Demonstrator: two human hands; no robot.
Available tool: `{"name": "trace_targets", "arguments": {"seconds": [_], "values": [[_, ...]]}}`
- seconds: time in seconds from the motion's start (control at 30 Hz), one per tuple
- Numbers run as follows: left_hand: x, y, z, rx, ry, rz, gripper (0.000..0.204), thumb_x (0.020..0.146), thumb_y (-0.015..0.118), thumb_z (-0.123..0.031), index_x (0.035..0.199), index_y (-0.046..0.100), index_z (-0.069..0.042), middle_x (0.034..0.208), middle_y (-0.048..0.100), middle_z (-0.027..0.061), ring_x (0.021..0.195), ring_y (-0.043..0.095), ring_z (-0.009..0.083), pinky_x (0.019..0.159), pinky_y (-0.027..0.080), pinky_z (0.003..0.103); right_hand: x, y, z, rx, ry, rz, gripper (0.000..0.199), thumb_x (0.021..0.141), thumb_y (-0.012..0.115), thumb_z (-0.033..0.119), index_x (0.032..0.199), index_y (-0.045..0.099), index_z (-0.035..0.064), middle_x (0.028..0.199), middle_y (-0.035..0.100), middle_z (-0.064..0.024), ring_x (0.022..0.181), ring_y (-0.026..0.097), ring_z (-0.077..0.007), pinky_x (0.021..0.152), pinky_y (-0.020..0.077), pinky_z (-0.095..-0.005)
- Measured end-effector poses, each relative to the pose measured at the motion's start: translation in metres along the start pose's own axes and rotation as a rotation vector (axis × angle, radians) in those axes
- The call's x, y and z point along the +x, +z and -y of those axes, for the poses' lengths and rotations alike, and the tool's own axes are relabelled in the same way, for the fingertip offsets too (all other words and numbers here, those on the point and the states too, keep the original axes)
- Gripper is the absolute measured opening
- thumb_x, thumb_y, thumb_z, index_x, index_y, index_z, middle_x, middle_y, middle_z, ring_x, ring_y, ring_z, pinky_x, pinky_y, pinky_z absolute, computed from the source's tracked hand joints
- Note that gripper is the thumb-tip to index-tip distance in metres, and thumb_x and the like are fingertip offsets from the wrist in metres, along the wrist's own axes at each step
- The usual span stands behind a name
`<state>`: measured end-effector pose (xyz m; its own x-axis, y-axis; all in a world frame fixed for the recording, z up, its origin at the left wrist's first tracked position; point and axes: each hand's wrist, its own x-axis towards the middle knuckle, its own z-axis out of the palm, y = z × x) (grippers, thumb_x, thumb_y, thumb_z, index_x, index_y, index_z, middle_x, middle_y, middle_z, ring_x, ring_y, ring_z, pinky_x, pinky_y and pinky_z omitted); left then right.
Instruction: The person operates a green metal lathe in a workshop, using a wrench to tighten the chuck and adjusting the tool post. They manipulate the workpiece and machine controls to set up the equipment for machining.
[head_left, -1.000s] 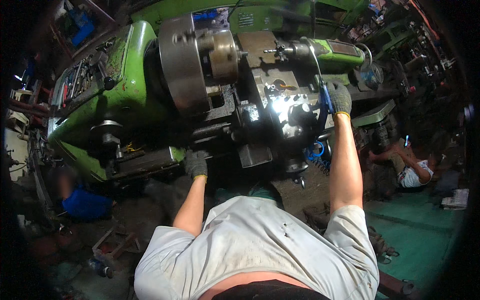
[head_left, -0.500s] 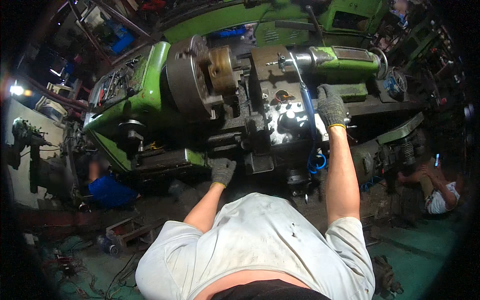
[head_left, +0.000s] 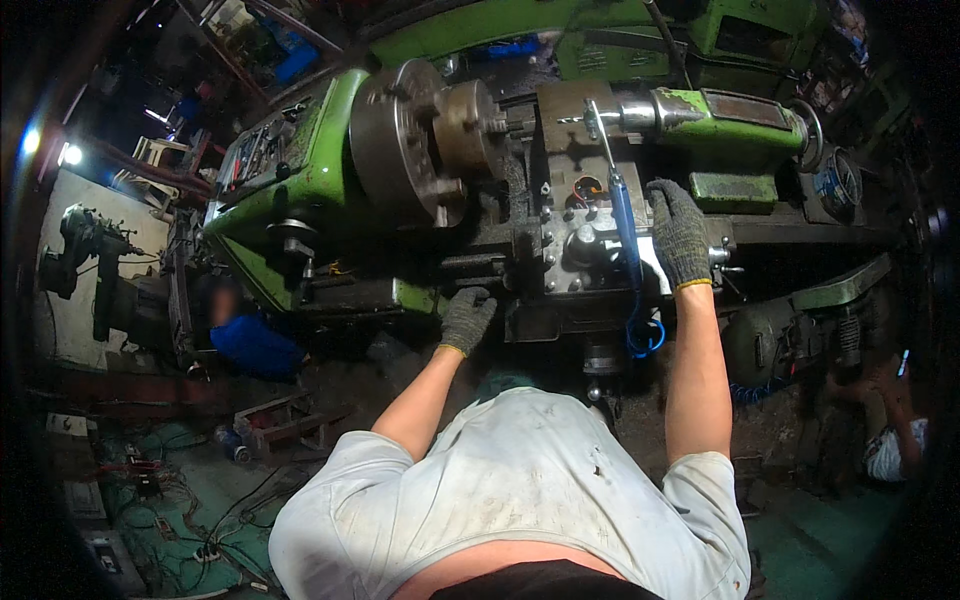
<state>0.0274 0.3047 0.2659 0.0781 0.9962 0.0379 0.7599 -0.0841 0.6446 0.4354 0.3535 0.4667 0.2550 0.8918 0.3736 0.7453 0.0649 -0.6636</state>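
Observation:
Both my hands wear grey knitted gloves with yellow cuffs. My left hand [head_left: 467,320] is at the front of a green lathe [head_left: 335,140], close beside the end of a green ledge. Its fingers are curled; whatever they hold is hidden. My right hand [head_left: 682,235] is over the carriage, fingers stretched forward and no object visible in it. Left of it hangs a slim blue tool [head_left: 626,225] with a metal stem and a blue coil below. A brown round workpiece [head_left: 468,130] sits against the large chuck [head_left: 392,150]. A drill bit [head_left: 570,120] points leftward from the tailstock [head_left: 730,125].
Small tools lie on the headstock top [head_left: 265,150]. A handwheel [head_left: 812,135] ends the tailstock, with a round container [head_left: 838,185] beside it. A person in blue [head_left: 255,345] is at left; another person [head_left: 895,420] is at far right. Cables [head_left: 215,520] cover the floor at lower left.
The whole view has shifted, so the lathe appears further right. My left hand's fingers are more curled. My right hand stays by the blue tool, slightly nearer to me.

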Motion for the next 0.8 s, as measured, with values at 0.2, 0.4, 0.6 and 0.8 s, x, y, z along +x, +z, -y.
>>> {"name": "trace_targets", "arguments": {"seconds": [0.2, 0.4, 0.6, 0.8], "values": [[0.046, 0.007, -0.012, -0.131, 0.139, -0.052, 0.031, 0.088, 0.075, -0.025, 0.113, 0.071, -0.006, 0.108, 0.071, 0.0162, 0.104, 0.068, 0.035, 0.091, 0.053, 0.045, 0.001, -0.021, 0.02, 0.808, 0.406, 0.15, 0.027, 0.103, 0.059, 0.021, 0.123, 0.068, 0.0044, 0.115, 0.07, -0.0081, 0.101, 0.067, -0.0215, 0.091, 0.0536, -0.0359], [0.121, 0.038, -0.036, -0.309, 0.244, -0.024, 0.047, 0.089, 0.074, -0.022, 0.132, 0.061, -0.009, 0.118, 0.069, 0.0158, 0.114, 0.062, 0.0377, 0.102, 0.046, 0.048, 0.022, -0.039, -0.051, 0.612, 0.589, 0.082, 0.047, 0.095, 0.075, 0.026, 0.137, 0.061, 0.0078, 0.118, 0.067, -0.008, 0.098, 0.065, -0.0182, 0.079, 0.0565, -0.0321], [0.187, 0.058, -0.069, -0.266, 0.41, -0.017, 0.077, 0.077, 0.077, -0.015, 0.148, 0.047, -0.014, 0.128, 0.066, 0.0159, 0.115, 0.061, 0.0372, 0.099, 0.047, 0.05, 0.046, -0.011, -0.06, 0.14, 0.412, 0.436, 0.055, 0.092, 0.074, 0.001, 0.144, 0.056, 0.0045, 0.115, 0.07, -0.0095, 0.096, 0.066, -0.0192, 0.091, 0.0553, -0.0323], [0.241, 0.086, -0.086, -0.11, 0.656, -0.048, 0.06, 0.088, 0.059, -0.008, 0.146, 0.055, -0.021, 0.136, 0.063, 0.0088, 0.122, 0.056, 0.0331, 0.108, 0.04, 0.047, 0.092, 0.029, -0.057, -0.194, 0.01, 0.857, 0.075, 0.081, 0.079, 0.01, 0.15, 0.052, 0.0217, 0.135, 0.061, -0.0219, 0.126, 0.061, -0.0341, 0.105, 0.0513, -0.0463]]}}
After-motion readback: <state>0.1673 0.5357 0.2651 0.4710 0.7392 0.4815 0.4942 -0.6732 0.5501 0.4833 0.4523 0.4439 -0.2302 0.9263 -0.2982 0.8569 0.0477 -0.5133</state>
